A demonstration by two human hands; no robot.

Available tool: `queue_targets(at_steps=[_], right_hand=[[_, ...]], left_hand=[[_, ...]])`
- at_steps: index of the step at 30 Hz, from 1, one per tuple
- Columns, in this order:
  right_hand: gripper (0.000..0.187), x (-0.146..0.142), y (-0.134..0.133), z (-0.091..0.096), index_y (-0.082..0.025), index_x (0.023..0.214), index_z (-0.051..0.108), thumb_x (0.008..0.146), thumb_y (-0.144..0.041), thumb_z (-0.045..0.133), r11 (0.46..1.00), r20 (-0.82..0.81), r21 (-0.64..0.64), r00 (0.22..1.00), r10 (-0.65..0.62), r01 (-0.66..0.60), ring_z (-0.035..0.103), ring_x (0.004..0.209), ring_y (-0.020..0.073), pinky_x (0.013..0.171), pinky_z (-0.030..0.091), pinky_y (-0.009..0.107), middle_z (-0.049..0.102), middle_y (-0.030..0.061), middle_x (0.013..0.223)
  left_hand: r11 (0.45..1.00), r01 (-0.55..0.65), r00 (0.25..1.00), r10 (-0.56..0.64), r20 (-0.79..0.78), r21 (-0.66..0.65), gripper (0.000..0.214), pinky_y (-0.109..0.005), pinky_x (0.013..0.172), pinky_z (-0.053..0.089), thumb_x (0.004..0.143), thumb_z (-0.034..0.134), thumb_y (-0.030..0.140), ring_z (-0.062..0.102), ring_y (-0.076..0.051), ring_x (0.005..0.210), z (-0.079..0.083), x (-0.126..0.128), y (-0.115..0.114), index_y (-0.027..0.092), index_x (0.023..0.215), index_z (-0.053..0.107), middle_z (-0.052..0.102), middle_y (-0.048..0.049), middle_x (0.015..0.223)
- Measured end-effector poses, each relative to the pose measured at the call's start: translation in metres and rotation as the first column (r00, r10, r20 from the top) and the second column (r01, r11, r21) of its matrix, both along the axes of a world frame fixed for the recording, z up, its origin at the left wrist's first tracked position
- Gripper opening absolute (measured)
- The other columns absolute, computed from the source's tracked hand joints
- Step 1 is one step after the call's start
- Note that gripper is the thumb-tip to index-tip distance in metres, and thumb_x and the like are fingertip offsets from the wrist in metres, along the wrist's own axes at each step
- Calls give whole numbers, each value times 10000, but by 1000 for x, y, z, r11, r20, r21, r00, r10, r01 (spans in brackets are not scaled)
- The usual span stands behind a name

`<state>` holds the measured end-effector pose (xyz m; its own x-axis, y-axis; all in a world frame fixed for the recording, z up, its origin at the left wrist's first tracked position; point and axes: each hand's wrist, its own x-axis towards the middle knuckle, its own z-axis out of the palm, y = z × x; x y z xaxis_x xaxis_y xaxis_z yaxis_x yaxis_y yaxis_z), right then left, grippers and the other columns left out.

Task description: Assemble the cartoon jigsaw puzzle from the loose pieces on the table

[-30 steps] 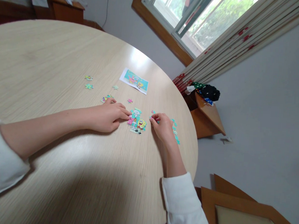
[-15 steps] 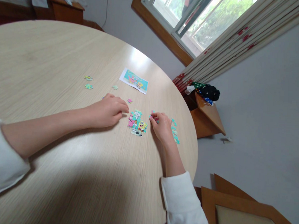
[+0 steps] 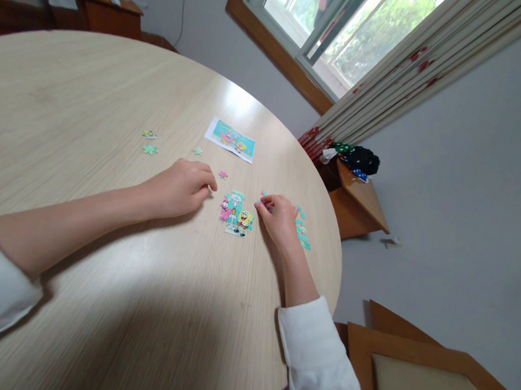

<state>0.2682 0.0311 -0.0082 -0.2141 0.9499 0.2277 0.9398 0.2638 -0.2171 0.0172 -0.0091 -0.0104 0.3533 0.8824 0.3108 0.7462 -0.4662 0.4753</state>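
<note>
A partly assembled cartoon puzzle (image 3: 236, 212) lies on the round pale wooden table (image 3: 95, 85), between my two hands. My left hand (image 3: 179, 185) rests on the table left of it with the fingers curled down; whatever is under them is hidden. A small pink piece (image 3: 223, 174) lies just beyond its fingertips. My right hand (image 3: 279, 218) is right of the puzzle and pinches a small puzzle piece (image 3: 263, 202) at its fingertips. A strip of teal pieces (image 3: 303, 233) lies behind that hand near the table edge.
A printed reference picture (image 3: 230, 139) lies further back on the table. Loose pieces (image 3: 149, 149) sit to the far left, and another piece (image 3: 196, 151) lies nearer the picture. Off the table's right edge stand a wooden stand with dark cloth (image 3: 362, 161) and a chair (image 3: 412, 375).
My left hand has drawn back leftward from the assembled puzzle and now covers the small cluster of pieces it was beside. My right hand has hardly moved.
</note>
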Motion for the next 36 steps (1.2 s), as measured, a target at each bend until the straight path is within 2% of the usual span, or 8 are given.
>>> queue_targets(at_steps=[4, 16, 20, 24, 31, 36], right_hand=[[144, 0, 0, -3, -197, 856, 684, 851, -332, 634, 999, 32, 44, 999, -23, 22, 617, 949, 256, 836, 350, 384, 713, 83, 957], [84, 1, 3, -8, -195, 857, 647, 856, -279, 636, 999, 31, 44, 1000, -1, 0, 569, 980, 263, 838, 317, 379, 684, 88, 989], [115, 2, 3, -9, -196, 892, 645, 846, -302, 647, 997, 37, 70, 999, -26, 24, 562, 1005, 273, 835, 310, 382, 686, 91, 1013], [160, 4, 4, -9, -200, 840, 642, 841, -360, 649, 997, 49, 65, 998, -39, 36, 562, 960, 272, 810, 306, 379, 686, 92, 957], [171, 1, 2, -7, -193, 894, 649, 851, -358, 644, 997, 69, 54, 996, -64, 61, 570, 983, 273, 825, 306, 382, 692, 91, 982], [171, 0, 0, -4, -192, 844, 655, 851, -362, 645, 996, 87, 48, 993, -80, 76, 586, 970, 275, 826, 315, 388, 698, 95, 972]], left_hand=[[1000, -15, 1000, 14, -13, -26, 361, -332, 922, 462, 828, 395, 225, 631, -195, 923, 2, 0, -1, 153, 920, 736, 708, -81, 961], [998, -39, 998, 37, -41, -43, 388, -312, 913, 458, 833, 368, 220, 628, -188, 929, 4, 2, -2, 153, 934, 737, 701, -80, 989], [998, -46, 999, 45, -26, -49, 390, -318, 926, 457, 831, 373, 220, 625, -191, 948, 4, 2, -2, 155, 951, 738, 694, -80, 1014], [997, -52, 999, 51, -19, -60, 386, -325, 947, 448, 836, 381, 229, 620, -196, 977, 3, 1, -2, 161, 962, 740, 688, -82, 1036], [997, -62, 998, 61, -9, -49, 371, -312, 932, 456, 838, 383, 225, 621, -188, 958, 2, 1, -1, 154, 953, 729, 682, -82, 1038], [996, -68, 998, 68, 5, -60, 373, -317, 937, 455, 830, 385, 230, 619, -192, 962, 3, 1, -2, 158, 949, 731, 678, -81, 1037]])
